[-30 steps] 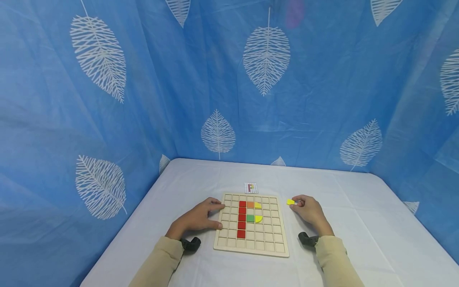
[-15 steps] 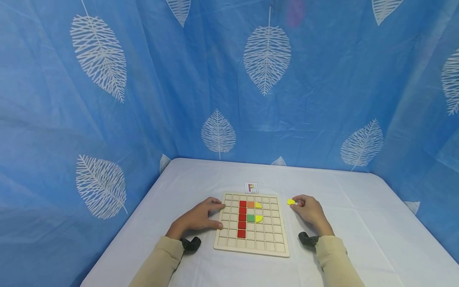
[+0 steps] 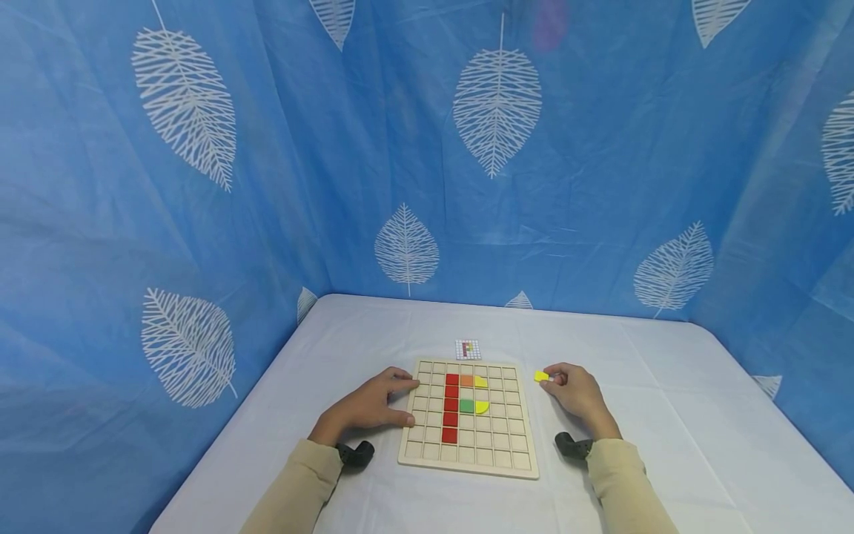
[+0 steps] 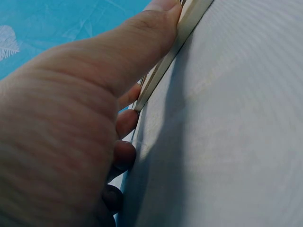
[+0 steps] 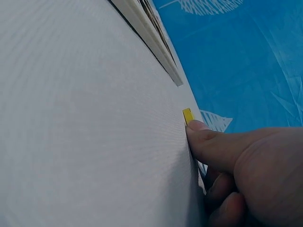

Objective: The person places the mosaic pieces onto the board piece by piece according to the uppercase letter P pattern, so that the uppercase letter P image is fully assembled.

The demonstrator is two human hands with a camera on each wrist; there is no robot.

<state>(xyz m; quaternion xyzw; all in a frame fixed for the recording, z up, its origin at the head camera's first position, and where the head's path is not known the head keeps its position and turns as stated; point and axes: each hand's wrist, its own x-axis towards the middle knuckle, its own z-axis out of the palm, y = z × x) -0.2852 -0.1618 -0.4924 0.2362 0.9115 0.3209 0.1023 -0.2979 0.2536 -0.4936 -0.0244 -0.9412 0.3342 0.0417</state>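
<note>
My left hand rests at the left edge of a wooden grid board, thumb and fingertips on its rim. In the left wrist view the thumb lies along the board's edge. Set in the board are a column of red squares, an orange square, a green square and two yellow rounded pieces, one upper and one lower. To the right of the board, my right hand pinches a yellow tile between thumb and fingers, low over the tablecloth.
A small pattern card lies just behind the board, printed with a coloured shape on a grid. White cloth covers the table. Blue leaf-print curtains stand behind and at both sides. A black wrist device sits on each wrist.
</note>
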